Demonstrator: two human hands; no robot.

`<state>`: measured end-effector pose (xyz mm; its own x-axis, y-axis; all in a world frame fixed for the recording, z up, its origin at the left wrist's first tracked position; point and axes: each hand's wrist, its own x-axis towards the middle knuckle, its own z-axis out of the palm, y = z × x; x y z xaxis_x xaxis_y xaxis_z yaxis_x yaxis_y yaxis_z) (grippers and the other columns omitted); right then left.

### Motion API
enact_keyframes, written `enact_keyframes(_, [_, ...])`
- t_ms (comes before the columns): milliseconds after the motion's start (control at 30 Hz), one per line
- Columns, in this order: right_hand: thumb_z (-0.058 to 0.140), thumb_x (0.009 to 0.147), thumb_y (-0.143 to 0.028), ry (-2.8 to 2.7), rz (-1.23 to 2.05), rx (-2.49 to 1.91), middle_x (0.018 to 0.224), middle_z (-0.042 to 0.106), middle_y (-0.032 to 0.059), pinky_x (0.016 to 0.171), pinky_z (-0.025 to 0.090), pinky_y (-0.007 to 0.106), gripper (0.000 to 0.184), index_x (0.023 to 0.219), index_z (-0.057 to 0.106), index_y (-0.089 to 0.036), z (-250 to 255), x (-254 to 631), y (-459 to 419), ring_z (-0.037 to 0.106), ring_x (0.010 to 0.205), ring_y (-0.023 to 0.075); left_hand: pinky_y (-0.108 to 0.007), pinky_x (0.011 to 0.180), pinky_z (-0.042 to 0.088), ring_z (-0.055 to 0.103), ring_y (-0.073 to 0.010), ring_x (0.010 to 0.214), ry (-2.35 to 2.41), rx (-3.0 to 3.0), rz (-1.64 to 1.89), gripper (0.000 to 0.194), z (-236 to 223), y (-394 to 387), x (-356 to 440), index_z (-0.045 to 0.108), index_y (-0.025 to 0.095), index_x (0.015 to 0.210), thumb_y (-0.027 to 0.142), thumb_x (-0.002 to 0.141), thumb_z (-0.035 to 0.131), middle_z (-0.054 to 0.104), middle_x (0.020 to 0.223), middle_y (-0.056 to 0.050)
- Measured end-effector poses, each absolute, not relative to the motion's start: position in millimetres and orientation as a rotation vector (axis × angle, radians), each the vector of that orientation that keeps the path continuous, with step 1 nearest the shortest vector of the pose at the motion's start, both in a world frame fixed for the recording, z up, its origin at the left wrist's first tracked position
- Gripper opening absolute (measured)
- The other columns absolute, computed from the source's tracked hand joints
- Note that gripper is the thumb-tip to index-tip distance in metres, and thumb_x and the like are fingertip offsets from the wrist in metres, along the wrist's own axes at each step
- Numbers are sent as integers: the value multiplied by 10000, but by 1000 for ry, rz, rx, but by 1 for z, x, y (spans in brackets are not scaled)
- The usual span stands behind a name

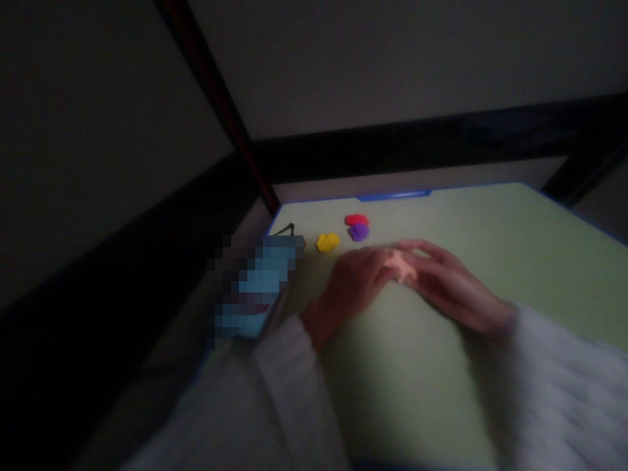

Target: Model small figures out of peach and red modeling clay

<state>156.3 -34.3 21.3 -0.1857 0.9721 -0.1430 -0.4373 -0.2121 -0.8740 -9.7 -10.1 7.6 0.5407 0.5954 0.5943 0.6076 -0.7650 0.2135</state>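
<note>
A pale orange piece of modelling clay [401,267] with an uneven, pronged outline is between my hands, above the light green tabletop [422,386]. My left hand [354,280] has its fingers closed on the clay's left side. From the right, my right hand [449,284] pinches the same piece, its fingers curled over the far edge. Beyond my left hand lie a yellow lump of clay [328,242], a purple lump [360,231] and a red lump [356,220]. The purple one appears to touch the red one.
A light blue, pixelated flat object [265,275] is at the table's left edge, with a thin dark frame-like piece [292,229] behind it. Blue trim and a blue handle-like strip [395,195] line the far edge. A dark wall band [392,147] runs behind.
</note>
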Motion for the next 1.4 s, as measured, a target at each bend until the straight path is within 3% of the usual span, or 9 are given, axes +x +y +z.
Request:
enact_keyframes(400, [722, 674, -226, -857, 1641, -939, 875, 685, 7, 681, 550, 237, 255, 913, 636, -227, 21, 159, -34, 650, 786, 133, -295, 708, 429, 543, -154, 726, -1140, -2804, -1149, 303, 4, -10, -9, 559, 170, 793, 314, 906, 318, 619, 762, -57])
enact_keyframes(700, [757, 645, -235, -943, 1510, -930, 736, 656, -6, 620, 487, 219, 303, 908, 612, -193, 21, 157, -31, 618, 690, 112, -225, 534, 376, 461, -88, 522, -1655, -3165, -1990, 394, -2, -6, 3, 478, 157, 653, 451, 877, 341, 498, 574, 11])
enact_keyframes(933, [777, 617, -262, -968, 1509, -929, 725, 643, -15, 685, 472, 272, 347, 915, 606, -206, 20, 158, -31, 606, 682, 120, -208, 514, 355, 461, -76, 515, -1548, -3363, -1932, 241, 7, -1, 2, 507, 149, 629, 346, 760, 555, 511, 570, 22])
enact_keyframes(1400, [810, 551, -261, -1028, 1318, -975, 648, 656, -30, 642, 474, 256, 395, 889, 616, -195, 20, 156, -31, 609, 610, 115, -208, 500, 283, 371, -70, 518, -1765, -3174, -1941, 273, 11, -3, 4, 493, 149, 595, 382, 706, 584, 441, 546, 48])
